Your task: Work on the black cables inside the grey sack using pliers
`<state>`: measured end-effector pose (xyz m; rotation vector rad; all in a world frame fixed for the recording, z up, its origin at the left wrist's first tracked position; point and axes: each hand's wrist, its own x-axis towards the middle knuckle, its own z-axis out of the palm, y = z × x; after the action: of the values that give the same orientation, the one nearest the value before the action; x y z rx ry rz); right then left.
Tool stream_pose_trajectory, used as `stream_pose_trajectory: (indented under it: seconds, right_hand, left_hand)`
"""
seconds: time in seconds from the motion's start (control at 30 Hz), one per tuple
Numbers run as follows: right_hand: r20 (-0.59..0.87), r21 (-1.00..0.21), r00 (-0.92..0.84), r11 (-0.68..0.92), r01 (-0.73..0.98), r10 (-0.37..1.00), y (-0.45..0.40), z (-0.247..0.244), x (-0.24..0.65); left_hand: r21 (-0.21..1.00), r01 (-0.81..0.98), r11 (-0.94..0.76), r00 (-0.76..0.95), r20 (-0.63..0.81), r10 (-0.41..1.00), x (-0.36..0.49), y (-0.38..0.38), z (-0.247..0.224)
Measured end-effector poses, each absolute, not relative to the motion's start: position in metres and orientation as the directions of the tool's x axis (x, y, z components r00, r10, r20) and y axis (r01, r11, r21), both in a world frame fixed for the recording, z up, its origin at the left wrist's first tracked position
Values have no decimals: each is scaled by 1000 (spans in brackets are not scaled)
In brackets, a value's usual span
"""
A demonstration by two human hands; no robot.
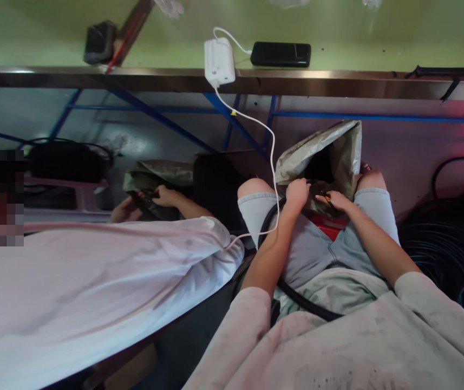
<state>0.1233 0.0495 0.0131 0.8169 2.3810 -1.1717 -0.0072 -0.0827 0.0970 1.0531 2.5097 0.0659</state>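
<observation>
Your left hand [296, 194] closes on the black hose [265, 230], which runs back along your thigh; your right hand [337, 201] pinches a small tool just beside, at the sack [337, 146] mouth.

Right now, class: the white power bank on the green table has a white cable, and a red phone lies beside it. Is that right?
Not quite. The head view shows the phone beside the white power bank is black, not red. The rest holds: the white cable runs from the power bank on the green table.
</observation>
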Motion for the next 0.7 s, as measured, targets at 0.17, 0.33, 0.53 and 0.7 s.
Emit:
stream_pose_trajectory:
  seconds: [0.17,0.33,0.53,0.7]
  right_hand:
    - [-584,-607,-741,428,669,331,52,23,123]
    - [-541,-521,-747,542,659,387,49,39,121]
    - [-529,-466,-741,589,660,413,46,42,121]
    - [-518,-457,-757,618,639,399,48,34,124]
  left_hand:
    - [229,705,671,-592,-331,735,-6,-82,98]
    - [210,697,685,-601,-350,718,-7,-81,99]
    - [198,700,686,-601,-355,716,-8,-81,97]
    - [192,716,671,-588,-353,728,-7,-83,99]
